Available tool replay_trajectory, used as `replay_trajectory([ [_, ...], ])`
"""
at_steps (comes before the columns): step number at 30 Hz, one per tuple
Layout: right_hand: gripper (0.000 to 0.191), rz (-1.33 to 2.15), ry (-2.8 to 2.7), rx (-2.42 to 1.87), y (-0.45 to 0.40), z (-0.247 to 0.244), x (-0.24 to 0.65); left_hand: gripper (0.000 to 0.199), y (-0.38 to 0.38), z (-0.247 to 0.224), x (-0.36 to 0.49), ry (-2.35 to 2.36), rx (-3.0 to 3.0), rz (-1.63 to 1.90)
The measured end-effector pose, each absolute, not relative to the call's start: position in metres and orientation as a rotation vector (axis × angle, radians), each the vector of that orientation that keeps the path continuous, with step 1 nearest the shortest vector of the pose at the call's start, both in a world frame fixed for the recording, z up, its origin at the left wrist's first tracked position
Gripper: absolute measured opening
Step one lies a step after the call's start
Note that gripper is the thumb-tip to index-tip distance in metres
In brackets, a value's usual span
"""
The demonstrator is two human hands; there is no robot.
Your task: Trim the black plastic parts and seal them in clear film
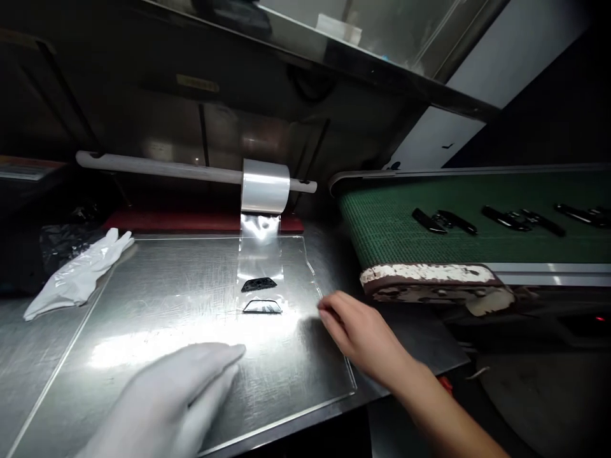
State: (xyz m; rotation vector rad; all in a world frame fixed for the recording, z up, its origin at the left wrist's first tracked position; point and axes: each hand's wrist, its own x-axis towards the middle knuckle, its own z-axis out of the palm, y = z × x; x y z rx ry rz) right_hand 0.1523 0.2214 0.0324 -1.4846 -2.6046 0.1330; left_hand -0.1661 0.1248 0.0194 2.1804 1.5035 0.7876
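My left hand [167, 394], in a white glove, is over the near left part of a clear sheet [157, 273] on the metal table. Its fingers are stretched forward, and nothing shows between them and the thumb. My bare right hand [358, 331] is at the sheet's right edge, fingers curled in towards the thumb; whatever may be between the tips is too small to make out. Ahead of both hands, a strip of clear film [260, 248] runs down from a roll [266, 186]. A small black trapezoid piece [258, 284] and a clear, dark-edged trapezoid outline [262, 307] are at its lower end.
The film roll hangs on a white rod [162, 167] above a red bar [191, 222]. A white glove [79, 277] lies at the left. To the right, a green conveyor belt [382, 216] carries several shiny black parts [429, 221]; its worn end [429, 273] juts near my right hand.
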Motion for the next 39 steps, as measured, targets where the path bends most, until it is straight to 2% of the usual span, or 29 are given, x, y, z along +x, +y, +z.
replay_trajectory([
  [4, 0.035, 0.013, -2.329, -1.639, 0.182, -0.014, 0.224, 0.027, 0.186, 0.020, -0.180, 1.613, 2.366, 0.732],
  [7, 0.030, 0.060, -2.266, -1.674, 0.179, -0.032, 0.245, 0.025, 0.224, 0.012, -0.178, 1.640, 2.407, 0.679],
  [13, 0.021, 0.234, -2.265, -1.620, 0.187, -0.006, 0.224, 0.042, 0.239, -0.005, -0.168, 1.617, 2.368, 0.598],
  [18, 0.030, 0.379, -2.485, -1.342, 0.230, 0.018, 0.162, 0.050, 0.235, -0.014, -0.171, 1.632, 2.326, 0.554],
  [26, 0.026, 0.338, -2.681, -1.113, 0.287, 0.009, 0.088, 0.047, 0.236, -0.018, -0.172, 1.636, 2.289, 0.520],
  [32, 0.027, 0.303, -2.697, -1.117, 0.290, 0.004, 0.113, 0.048, 0.235, -0.018, -0.172, 1.635, 2.257, 0.506],
  [39, 0.033, 0.179, -2.483, -1.380, 0.249, -0.017, 0.194, 0.044, 0.236, -0.017, -0.176, 1.606, 2.291, 0.511],
])
